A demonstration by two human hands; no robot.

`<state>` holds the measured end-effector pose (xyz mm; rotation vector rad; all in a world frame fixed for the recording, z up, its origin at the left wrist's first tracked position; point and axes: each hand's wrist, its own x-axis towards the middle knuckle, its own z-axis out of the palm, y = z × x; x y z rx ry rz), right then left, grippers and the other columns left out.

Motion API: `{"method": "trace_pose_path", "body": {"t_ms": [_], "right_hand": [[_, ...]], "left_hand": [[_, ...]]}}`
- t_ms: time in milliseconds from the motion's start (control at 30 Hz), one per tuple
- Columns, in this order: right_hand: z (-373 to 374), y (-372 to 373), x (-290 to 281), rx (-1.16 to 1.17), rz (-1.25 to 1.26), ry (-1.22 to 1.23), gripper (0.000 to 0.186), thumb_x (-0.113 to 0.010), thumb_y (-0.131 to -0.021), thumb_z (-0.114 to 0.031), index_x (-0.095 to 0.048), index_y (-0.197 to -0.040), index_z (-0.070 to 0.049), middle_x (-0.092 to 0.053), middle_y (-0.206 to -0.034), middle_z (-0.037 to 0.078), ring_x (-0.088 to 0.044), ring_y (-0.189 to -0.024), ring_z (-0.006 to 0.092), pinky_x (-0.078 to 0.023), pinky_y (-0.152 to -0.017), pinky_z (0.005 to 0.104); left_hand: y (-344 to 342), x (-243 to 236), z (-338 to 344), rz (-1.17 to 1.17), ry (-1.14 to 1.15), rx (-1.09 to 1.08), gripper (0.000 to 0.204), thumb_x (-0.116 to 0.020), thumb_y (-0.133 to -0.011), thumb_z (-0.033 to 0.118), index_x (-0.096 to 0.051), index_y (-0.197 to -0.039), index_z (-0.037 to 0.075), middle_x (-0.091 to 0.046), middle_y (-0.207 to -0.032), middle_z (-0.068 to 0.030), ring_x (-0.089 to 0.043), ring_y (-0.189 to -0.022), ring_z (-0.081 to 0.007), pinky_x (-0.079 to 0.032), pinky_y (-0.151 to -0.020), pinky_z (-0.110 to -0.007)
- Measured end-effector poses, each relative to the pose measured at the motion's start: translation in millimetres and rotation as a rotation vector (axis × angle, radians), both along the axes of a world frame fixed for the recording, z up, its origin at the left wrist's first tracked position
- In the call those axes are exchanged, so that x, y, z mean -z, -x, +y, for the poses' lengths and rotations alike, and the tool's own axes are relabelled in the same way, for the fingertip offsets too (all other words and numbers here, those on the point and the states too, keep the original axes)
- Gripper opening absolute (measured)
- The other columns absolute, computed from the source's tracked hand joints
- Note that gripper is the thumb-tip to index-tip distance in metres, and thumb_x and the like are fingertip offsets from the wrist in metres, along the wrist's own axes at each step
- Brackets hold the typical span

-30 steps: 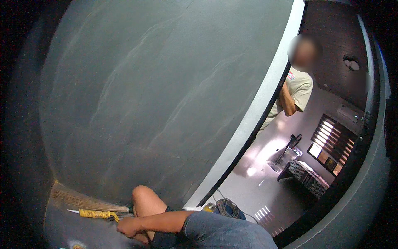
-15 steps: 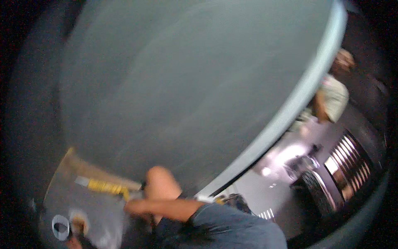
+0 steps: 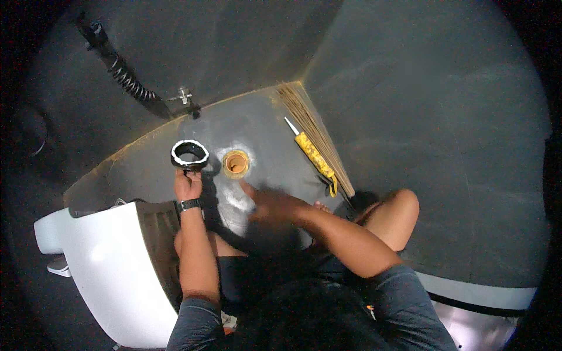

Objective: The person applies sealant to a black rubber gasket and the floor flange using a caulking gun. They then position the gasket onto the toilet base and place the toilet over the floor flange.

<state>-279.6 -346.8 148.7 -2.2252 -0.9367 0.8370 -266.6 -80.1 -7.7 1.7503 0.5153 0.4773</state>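
A black ring-shaped rubber pipe collar (image 3: 191,166), its upper rim coated in white sealant, sits in my left hand (image 3: 188,184). The fingers grip it from below, and a dark watch is on that wrist. To its right, an orange drain pipe (image 3: 236,164) opens in the grey floor, with white residue around it. My right hand (image 3: 266,206) is just below that opening, slightly blurred, one finger stretched toward the pipe's rim. It holds nothing that I can see. Farther right lies a yellow caulking gun (image 3: 315,157) with a white nozzle, apart from both hands.
A white toilet (image 3: 111,263) stands close by my left arm. A bundle of thin sticks (image 3: 319,137) lies along the right wall. At the far wall are a small metal valve (image 3: 185,95) and a black coiled hose (image 3: 129,79). My bent knee (image 3: 404,205) is at right.
The view has swung from the wall and doorway down to the floor. My right hand, earlier near the caulking gun, is now beside the drain pipe. The collar now shows fully.
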Motion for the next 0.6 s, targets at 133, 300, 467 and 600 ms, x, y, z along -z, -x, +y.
{"method": "trace_pose_path", "body": {"t_ms": [133, 300, 467, 600], "right_hand": [[60, -2, 52, 0.134, 0.589, 0.697, 0.082, -0.06, -0.074, -0.025, -0.023, -0.144, -0.002, -0.061, -0.105, 0.028, -0.061, -0.102, 0.0364, -0.048, -0.087, 0.0454], [-22, 57, 71, -0.028, 0.017, 0.288, 0.068, -0.061, -0.077, -0.028, -0.039, -0.137, -0.004, -0.062, -0.107, 0.026, -0.06, -0.102, 0.0383, -0.048, -0.088, 0.0449], [-81, 69, -1, 0.019, 0.091, 0.38, 0.07, -0.064, -0.08, -0.03, -0.036, -0.141, -0.007, -0.063, -0.095, 0.027, -0.062, -0.092, 0.0396, -0.049, -0.081, 0.0458], [-93, 66, 9, 0.175, -0.149, 0.412, 0.069, -0.063, -0.082, -0.028, -0.035, -0.142, -0.009, -0.064, -0.09, 0.025, -0.063, -0.088, 0.0389, -0.05, -0.077, 0.0463]], "left_hand": [[29, 32, -8, 0.288, -0.593, 0.059, 0.019, -0.053, -0.082, 0.016, -0.059, -0.092, 0.001, -0.066, -0.085, -0.0168, -0.063, -0.073, -0.0189, -0.048, -0.056, -0.032], [41, 51, -35, 0.171, -0.192, 0.112, 0.023, -0.042, -0.093, 0.006, -0.053, -0.112, 0.004, -0.058, -0.103, -0.0061, -0.054, -0.086, -0.0181, -0.049, -0.076, -0.034], [44, 43, -36, -0.205, 1.289, -0.011, 0.015, -0.043, -0.097, 0.013, -0.054, -0.103, 0.006, -0.054, -0.087, -0.0015, -0.049, -0.069, -0.0112, -0.044, -0.063, -0.024], [33, 32, -30, 0.106, 0.751, -0.071, 0.019, -0.044, -0.099, 0.022, -0.055, -0.095, 0.008, -0.049, -0.075, 0.0011, -0.047, -0.063, -0.0086, -0.044, -0.056, -0.024]]}}
